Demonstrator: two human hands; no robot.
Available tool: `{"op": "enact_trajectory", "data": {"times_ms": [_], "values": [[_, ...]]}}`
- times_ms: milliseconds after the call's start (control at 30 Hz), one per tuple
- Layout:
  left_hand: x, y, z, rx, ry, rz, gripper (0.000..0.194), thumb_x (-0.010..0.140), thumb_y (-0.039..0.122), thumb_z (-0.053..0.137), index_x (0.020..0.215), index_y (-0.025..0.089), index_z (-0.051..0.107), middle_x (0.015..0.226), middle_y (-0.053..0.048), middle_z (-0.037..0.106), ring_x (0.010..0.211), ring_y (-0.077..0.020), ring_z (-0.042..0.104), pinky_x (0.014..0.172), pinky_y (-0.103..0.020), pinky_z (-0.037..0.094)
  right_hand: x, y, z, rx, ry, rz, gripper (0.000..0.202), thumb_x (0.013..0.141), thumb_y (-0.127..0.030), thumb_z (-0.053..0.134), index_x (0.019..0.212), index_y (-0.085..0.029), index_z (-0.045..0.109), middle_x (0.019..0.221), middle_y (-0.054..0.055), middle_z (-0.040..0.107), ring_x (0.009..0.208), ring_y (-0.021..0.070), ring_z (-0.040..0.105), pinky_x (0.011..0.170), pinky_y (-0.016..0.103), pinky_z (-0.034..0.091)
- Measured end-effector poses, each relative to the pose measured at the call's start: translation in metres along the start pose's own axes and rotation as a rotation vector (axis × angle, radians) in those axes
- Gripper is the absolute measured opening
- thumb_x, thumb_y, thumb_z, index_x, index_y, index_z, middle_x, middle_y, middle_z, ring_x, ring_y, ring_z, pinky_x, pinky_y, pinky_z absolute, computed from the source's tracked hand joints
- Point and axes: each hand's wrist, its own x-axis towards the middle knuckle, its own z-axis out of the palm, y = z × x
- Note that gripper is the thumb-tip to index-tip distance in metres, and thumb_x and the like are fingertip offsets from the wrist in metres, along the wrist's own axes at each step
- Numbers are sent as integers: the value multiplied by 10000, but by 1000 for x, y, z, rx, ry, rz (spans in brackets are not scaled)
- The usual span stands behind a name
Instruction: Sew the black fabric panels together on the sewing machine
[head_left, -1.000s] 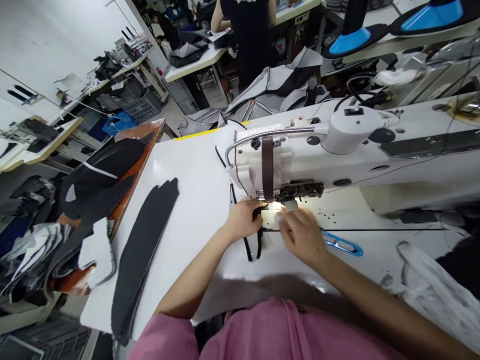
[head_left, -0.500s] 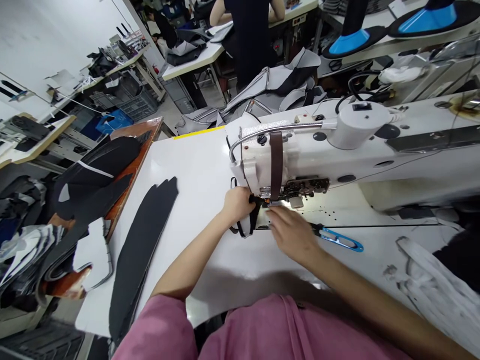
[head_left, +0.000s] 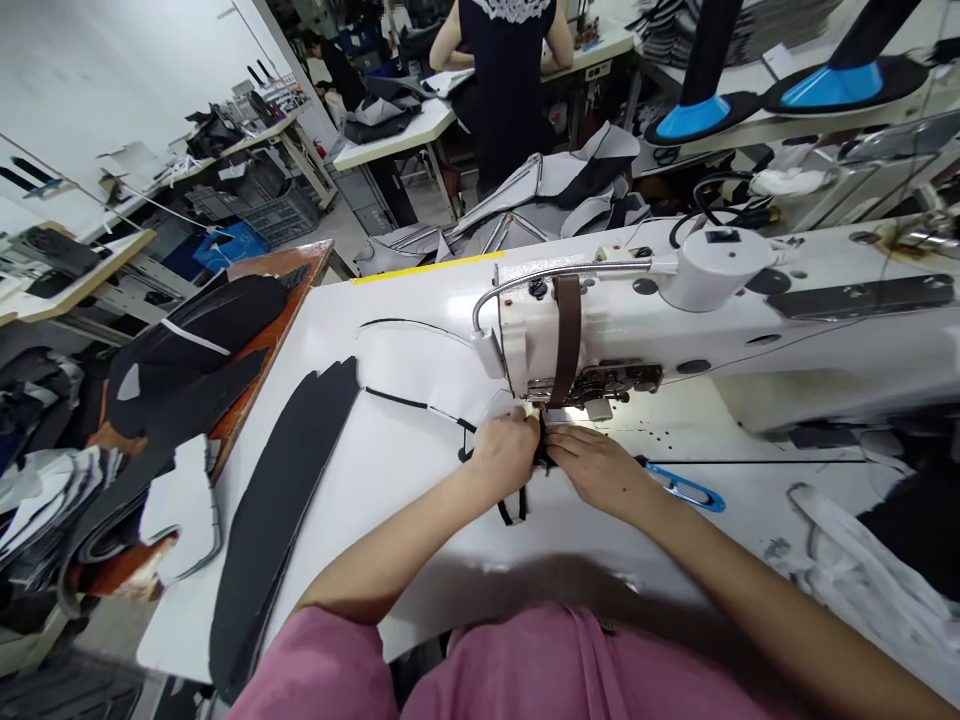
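Note:
My left hand (head_left: 510,452) is closed on a narrow black strip (head_left: 541,440) just in front of the needle area of a white sewing machine (head_left: 517,335). Opposite it, my right hand (head_left: 596,468) has its fingers together, their tips gripping the same strip from the right. A thin black-and-white length (head_left: 397,399) trails leftward over the white table (head_left: 420,480), and a black-edged end (head_left: 514,510) sticks out below my left hand. What lies under my fingers is hidden. Blue-handled thread snips (head_left: 694,490) rest right of my right hand.
A long dark fabric panel (head_left: 289,520) lies on the table's left side. Beyond it, a brown board (head_left: 300,265) carries dark and white cut pieces. Grey fabric (head_left: 517,195) is heaped behind the machine, white cloth (head_left: 862,560) lies at right, and a person (head_left: 506,90) stands behind.
Both hands have moved slightly toward me and closer together, bringing the black strip out from the needle area. The trailing length now shows stretched across the table at left.

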Motion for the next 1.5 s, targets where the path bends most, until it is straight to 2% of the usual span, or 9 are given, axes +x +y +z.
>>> {"op": "enact_trajectory", "data": {"times_ms": [367,500,633,900,1100,1200,1333,1433,1500], "values": [[8,13,-2,-156,17,-137,258,757,88,443,985,93,565,957,-153,609,815,-243,625,680,-347,506,0,10,10,8,11,76,321,853,-33,377,991,-137,648,1045,102,636,960,211,585,861,383,500],[5,17,-3,-138,5,-121,266,724,96,486,978,97,564,969,-145,597,814,-240,621,672,-340,509,-1,4,9,-5,12,90,279,880,-75,387,863,-152,655,884,88,607,864,221,555,768,375,506],[3,20,-3,-115,11,-108,279,712,134,518,986,93,553,964,-134,586,798,-235,618,643,-331,508,0,-1,12,-17,36,56,305,881,-62,379,761,-166,640,835,84,602,884,220,539,842,393,499],[0,17,0,-75,29,-106,237,805,110,431,992,119,575,985,-121,575,894,-229,578,671,-317,505,1,-7,14,29,39,9,304,807,-10,404,910,-102,674,999,144,652,1051,237,551,1004,412,455],[-1,3,13,-99,143,-75,246,846,105,418,996,138,610,1104,-118,562,1014,-235,503,828,-351,493,7,-11,18,139,65,28,296,868,-132,449,1106,-103,623,1216,160,582,1228,249,467,1058,461,404],[0,0,16,-128,183,-65,235,846,99,428,986,126,614,1087,-119,579,1017,-244,500,851,-353,482,6,-18,8,127,71,25,284,887,-149,434,1100,-120,620,1180,138,607,1187,241,507,1022,450,436],[2,-1,15,-114,185,-93,326,807,16,396,1020,137,611,1095,-117,589,1025,-253,506,809,-338,487,-1,-16,-29,113,121,124,234,895,-144,424,863,-181,652,879,60,681,869,185,625,928,399,480],[4,-3,15,-96,188,-87,396,753,-37,380,1002,154,621,1092,-115,598,1017,-260,523,769,-338,492,-7,3,-49,-1,295,314,192,895,-185,455,922,-176,645,989,84,678,952,206,605,965,414,438],[2,-1,16,-81,204,-57,390,749,-30,384,994,152,628,1087,-127,605,1010,-276,535,772,-356,495,-12,11,-53,-77,277,369,204,897,-175,441,932,-164,642,1015,98,674,993,212,596,1001,433,399]]}}
